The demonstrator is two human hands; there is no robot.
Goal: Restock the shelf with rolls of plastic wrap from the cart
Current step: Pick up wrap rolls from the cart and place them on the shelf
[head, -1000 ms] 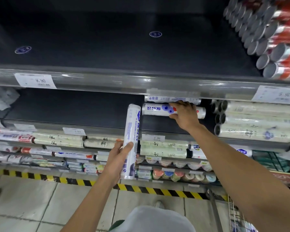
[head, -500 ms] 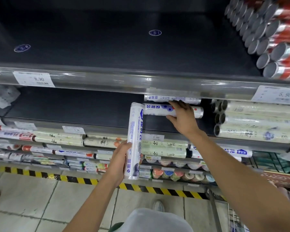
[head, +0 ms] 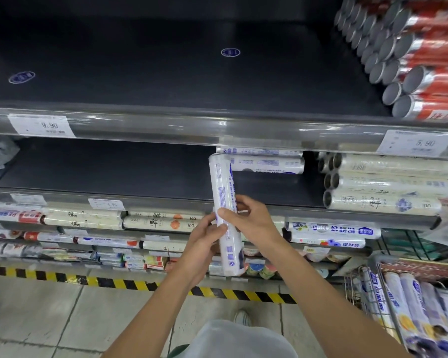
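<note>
A white roll of plastic wrap with blue print (head: 224, 192) stands nearly upright in front of the middle shelf (head: 101, 174). My left hand (head: 204, 244) grips its lower half from the left, and my right hand (head: 251, 220) holds it from the right, thumb across the front. Two matching rolls lie sideways on that shelf, one (head: 268, 164) in front and one (head: 259, 151) behind it. The wire cart (head: 367, 285) at the lower right holds several more such rolls (head: 419, 311).
Cream rolls (head: 388, 184) are stacked at the right of the middle shelf, red rolls (head: 424, 60) on the top shelf's right. Lower shelves (head: 140, 223) are packed with mixed rolls. A yellow-black stripe (head: 114, 282) marks the tiled floor below.
My right hand has left the roll lying on the shelf and come down onto the upright roll, which both hands now hold. The view has shifted so the cart shows.
</note>
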